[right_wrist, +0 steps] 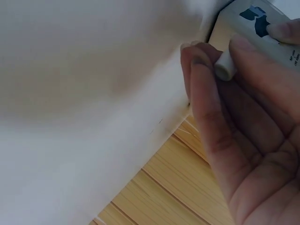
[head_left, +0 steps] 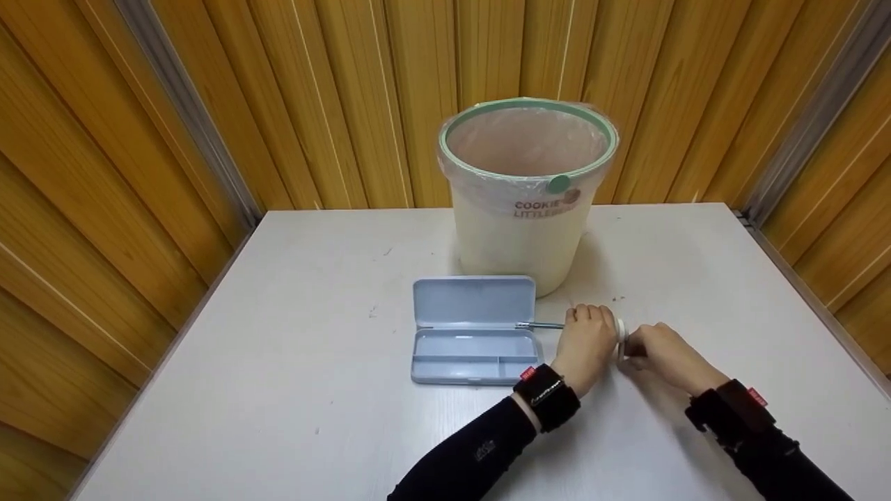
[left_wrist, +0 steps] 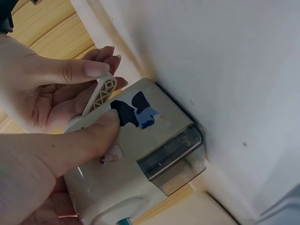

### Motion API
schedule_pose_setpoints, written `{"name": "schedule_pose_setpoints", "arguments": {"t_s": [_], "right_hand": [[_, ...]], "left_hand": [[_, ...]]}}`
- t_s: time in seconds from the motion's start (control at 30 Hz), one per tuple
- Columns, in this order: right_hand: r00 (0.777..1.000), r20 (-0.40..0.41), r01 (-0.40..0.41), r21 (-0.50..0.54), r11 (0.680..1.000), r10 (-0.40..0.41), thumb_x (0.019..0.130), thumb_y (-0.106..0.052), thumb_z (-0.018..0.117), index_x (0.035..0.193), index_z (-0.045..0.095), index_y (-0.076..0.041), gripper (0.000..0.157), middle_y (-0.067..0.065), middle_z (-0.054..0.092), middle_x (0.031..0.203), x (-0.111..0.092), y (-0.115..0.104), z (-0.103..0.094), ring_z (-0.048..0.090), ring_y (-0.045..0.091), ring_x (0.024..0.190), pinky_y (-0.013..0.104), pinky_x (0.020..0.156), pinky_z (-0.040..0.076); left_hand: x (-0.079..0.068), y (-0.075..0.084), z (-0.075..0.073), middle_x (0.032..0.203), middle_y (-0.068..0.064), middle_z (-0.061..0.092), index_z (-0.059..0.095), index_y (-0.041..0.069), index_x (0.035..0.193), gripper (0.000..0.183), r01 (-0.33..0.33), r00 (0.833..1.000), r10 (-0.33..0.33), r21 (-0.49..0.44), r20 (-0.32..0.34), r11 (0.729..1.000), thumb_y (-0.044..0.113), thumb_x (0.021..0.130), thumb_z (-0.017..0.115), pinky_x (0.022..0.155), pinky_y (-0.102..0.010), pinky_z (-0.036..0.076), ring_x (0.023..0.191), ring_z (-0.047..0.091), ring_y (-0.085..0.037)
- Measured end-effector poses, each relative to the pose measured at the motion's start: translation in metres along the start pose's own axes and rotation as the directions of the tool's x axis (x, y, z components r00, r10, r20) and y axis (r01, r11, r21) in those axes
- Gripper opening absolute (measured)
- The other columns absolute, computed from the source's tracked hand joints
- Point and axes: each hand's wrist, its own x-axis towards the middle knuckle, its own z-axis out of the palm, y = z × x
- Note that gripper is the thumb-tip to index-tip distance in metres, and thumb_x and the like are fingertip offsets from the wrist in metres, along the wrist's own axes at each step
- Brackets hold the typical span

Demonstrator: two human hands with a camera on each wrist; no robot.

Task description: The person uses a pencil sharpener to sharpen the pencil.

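My left hand [head_left: 588,348] grips a white hand-crank pencil sharpener [left_wrist: 129,140], thumb across its stickered top. A clear shavings drawer [left_wrist: 176,161] shows at one end of the body. On the right side, my right hand [head_left: 661,355] pinches the small knob [right_wrist: 225,68] of the crank arm [left_wrist: 101,96] between thumb and fingers. A teal pencil [head_left: 546,325] sticks out of the sharpener to the left, and its far end reaches the hinge corner of an open light-blue pencil case [head_left: 473,303]. In the head view the left hand hides most of the sharpener.
A cream waste bin [head_left: 515,240] with a green rim and plastic liner stands behind the pencil case. The white table [head_left: 313,313] meets wood-panelled walls [head_left: 362,104] at the back and sides. The case's lower tray has divided compartments.
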Motion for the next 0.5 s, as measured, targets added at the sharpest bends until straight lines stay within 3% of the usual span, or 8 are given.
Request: {"name": "schedule_pose_setpoints", "arguments": {"t_s": [0.5], "right_hand": [[0.999, 0.032, 0.023, -0.075, 0.997, -0.021, 0.074, 0.000, 0.079, 0.069, 0.072, -0.008, 0.011, -0.004, 0.069, 0.067, -0.006, -0.017, -0.013, 0.053, -0.004, 0.062, 0.020, 0.057, 0.046]], "left_hand": [[0.002, 0.000, -0.002, 0.098, 0.009, 0.069, 0.065, 0.019, 0.105, 0.021, 0.026, 1.000, -0.026, 0.007, -0.007, 1.000, 0.022, 0.098, 0.046, 0.085, -0.020, 0.050, 0.092, 0.060, -0.005]]}}
